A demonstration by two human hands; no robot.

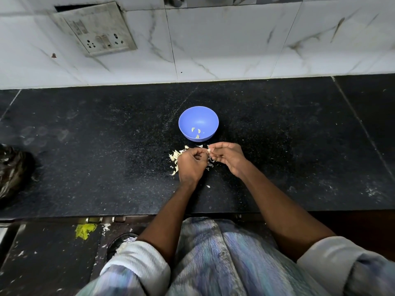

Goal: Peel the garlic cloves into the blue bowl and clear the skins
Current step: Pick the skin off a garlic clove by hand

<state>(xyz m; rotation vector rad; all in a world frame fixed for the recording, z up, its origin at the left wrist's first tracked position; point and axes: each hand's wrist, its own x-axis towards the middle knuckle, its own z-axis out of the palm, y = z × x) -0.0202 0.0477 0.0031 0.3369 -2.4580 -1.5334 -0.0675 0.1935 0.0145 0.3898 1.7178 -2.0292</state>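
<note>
Rolled sleeves (136,256) frame both forearms. Left hand (191,164) and right hand (227,155) meet, fingers curled, pinching a garlic clove (208,151) above skins (175,157) on the surface (96,150), just before the blue bowl (198,123) holding peeled cloves (196,132).

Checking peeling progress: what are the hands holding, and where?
Both hands, left hand and right hand, pinch a small garlic clove between their fingertips; which end cannot be told.
</note>
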